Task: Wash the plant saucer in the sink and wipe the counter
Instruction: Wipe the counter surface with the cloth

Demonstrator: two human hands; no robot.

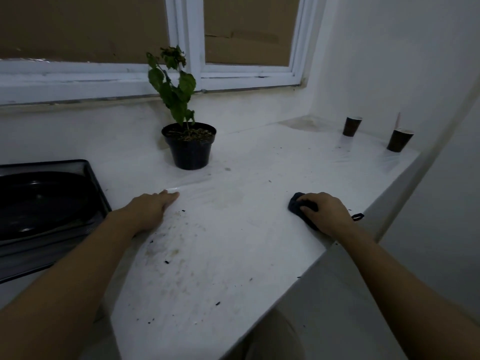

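Left hand: bare, with short, plain nails on the fingers.
Left forearm: uncovered from behind the fingers back to the frame's lower edge.
Right hand: bare.
Right forearm: uncovered, likewise.
Garment: pale beige cloth, smooth and softly folded, well behind the fingers, between both forearms.

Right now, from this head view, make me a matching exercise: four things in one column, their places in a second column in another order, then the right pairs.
Things:
1. plant pot
2. dark cloth
3. saucer
4. paper cup with a stick

Places:
A. under the right hand
B. in the sink, at the left
C. far right of the counter
D. near the wall below the window

Pairs: 1-D, 2-A, 3-B, 4-C.
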